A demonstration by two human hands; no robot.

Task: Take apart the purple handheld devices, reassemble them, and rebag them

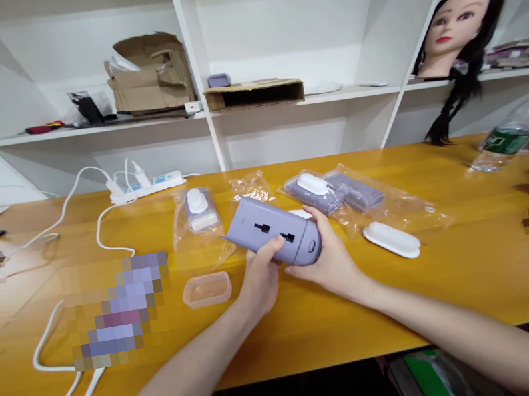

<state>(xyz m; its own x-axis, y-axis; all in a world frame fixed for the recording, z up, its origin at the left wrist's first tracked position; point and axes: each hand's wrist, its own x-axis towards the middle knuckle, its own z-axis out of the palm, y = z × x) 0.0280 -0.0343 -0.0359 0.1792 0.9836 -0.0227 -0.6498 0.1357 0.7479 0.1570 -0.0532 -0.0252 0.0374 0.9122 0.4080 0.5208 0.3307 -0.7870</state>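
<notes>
Between both hands, above the table, is a lavender plastic housing [252,217] with two black T-shaped slots and a rounded end. My left hand [261,283] grips it from below, its thumb lying by the lower slot. Around the rounded end, near a small oval button-like part, my right hand [330,261] is closed. Part of a white piece [300,213] shows behind the housing. Left of my left hand sits a small translucent tub [207,291]. To the right of my right hand lies a white oval tray [392,240].
Behind lie clear bags with lavender and white parts [201,210], [313,191] and a crumpled bag [251,188]. A power strip [147,186] with white cables stands at the back left. A bottle [506,141] stands right, below a mannequin head [456,24] on the shelf.
</notes>
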